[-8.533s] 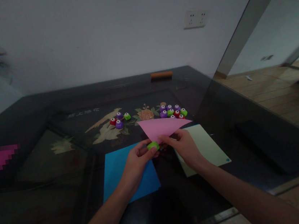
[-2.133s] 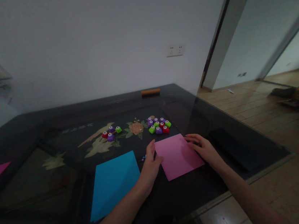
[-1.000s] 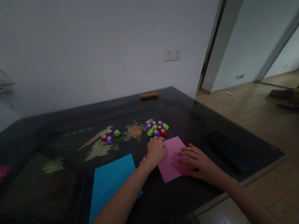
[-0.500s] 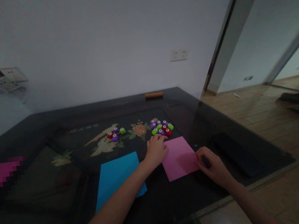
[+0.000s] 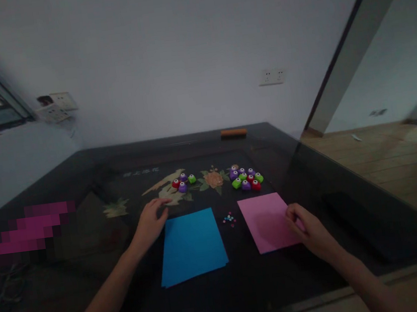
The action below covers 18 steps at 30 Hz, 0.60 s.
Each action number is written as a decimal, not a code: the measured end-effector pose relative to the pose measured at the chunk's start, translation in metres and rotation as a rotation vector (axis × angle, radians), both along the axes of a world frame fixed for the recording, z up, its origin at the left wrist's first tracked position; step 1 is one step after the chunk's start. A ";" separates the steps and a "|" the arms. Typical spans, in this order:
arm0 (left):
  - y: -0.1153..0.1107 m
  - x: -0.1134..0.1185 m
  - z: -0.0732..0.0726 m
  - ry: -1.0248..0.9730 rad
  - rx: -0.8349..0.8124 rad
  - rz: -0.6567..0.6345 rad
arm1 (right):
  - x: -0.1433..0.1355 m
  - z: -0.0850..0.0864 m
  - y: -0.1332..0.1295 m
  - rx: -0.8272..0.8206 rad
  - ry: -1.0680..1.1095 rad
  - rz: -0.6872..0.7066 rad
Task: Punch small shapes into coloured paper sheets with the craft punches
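A stack of blue paper (image 5: 193, 246) lies on the black table, and my left hand (image 5: 151, 222) is at its upper left corner. That hand is open, thumb apart from the fingers, with nothing visible in it. To the right lies pink paper (image 5: 266, 222) with a thin blue edge beneath. My right hand (image 5: 311, 229) is closed at the right edge of the pink paper, and pink shows between its curled fingers and thumb. Between the two papers sit several tiny coloured bits (image 5: 229, 219), too small to name.
Beyond the papers are a small group of eye-topped coloured pieces (image 5: 182, 186) and a larger one (image 5: 246, 185). A brown cylinder (image 5: 233, 132) lies at the table's (image 5: 125, 156) back edge. A dark flat object (image 5: 361, 226) rests at the right. Wall sockets (image 5: 273, 76) are behind.
My left hand has moved left from the pink paper, across to the blue paper's upper left corner, uncovering the tiny bits. My right hand stays at the pink paper's edge. The view has turned left.
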State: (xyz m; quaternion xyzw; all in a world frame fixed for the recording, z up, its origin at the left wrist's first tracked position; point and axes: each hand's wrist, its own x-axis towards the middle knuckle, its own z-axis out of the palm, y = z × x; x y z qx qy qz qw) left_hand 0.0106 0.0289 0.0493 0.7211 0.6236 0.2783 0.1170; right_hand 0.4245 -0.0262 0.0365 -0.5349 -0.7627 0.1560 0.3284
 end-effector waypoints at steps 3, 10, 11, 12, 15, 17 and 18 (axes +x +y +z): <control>-0.007 -0.009 -0.005 -0.008 -0.030 -0.029 | -0.042 0.018 0.013 -0.054 0.005 0.086; -0.016 -0.009 -0.007 0.013 -0.127 -0.141 | -0.148 0.038 0.063 -0.072 -0.153 0.312; -0.018 -0.011 -0.006 0.021 -0.154 -0.147 | -0.156 0.035 0.069 -0.088 -0.175 0.331; -0.019 -0.012 -0.005 0.030 -0.189 -0.154 | -0.162 0.031 0.073 -0.098 -0.189 0.342; -0.022 -0.014 -0.003 0.073 -0.287 -0.163 | -0.169 0.016 0.078 -0.114 -0.290 0.372; -0.022 -0.013 -0.002 0.111 -0.311 -0.152 | -0.169 0.008 0.076 -0.107 -0.367 0.382; -0.022 -0.012 -0.002 0.126 -0.317 -0.145 | -0.169 0.005 0.075 -0.099 -0.391 0.382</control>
